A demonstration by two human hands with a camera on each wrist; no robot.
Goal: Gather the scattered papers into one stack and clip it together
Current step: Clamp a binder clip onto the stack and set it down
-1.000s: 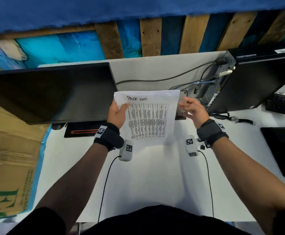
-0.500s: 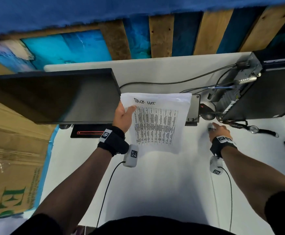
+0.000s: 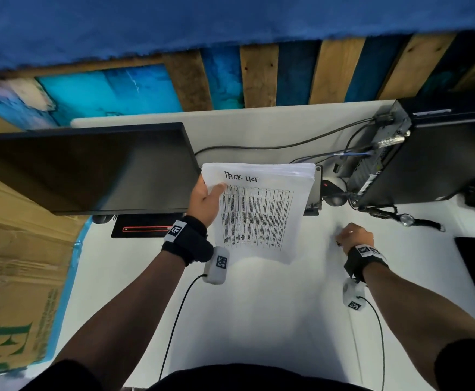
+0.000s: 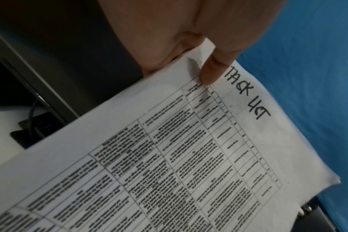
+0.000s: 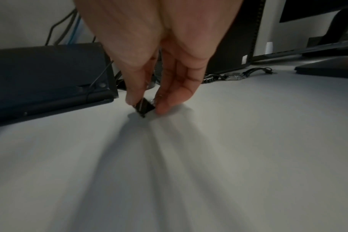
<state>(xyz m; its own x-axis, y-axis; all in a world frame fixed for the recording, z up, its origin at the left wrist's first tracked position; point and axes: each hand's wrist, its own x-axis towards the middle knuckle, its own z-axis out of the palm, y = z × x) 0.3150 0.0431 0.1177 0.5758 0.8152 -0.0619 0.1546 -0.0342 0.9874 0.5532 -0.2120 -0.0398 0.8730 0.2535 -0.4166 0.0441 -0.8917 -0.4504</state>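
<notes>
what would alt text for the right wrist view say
A right hand reaches down to a white desk and pinches a small black binder clip between thumb and fingers. Behind lie a dark flat device and a wristwatch.

stack [image 3: 261,210]: printed table text too small to read in the head view; the lower part runs off the left wrist picture's bottom edge; how many sheets cannot be told.
left hand [image 3: 204,200]: fingers behind the stack are hidden; only the thumb shows on top.
clip [image 5: 143,108]: partly covered by the right hand's [image 5: 159,66] fingers [image 5: 165,103]; in the head view it is a tiny dark speck under the hand.
surface [image 5: 189,172]: near part smeared by blur in the right wrist view.
monitor [image 3: 84,167]: left side cut by the picture's edge.
computer [image 3: 434,153]: right part cut off.
watch [image 3: 407,220]: dial too small to read.
</notes>
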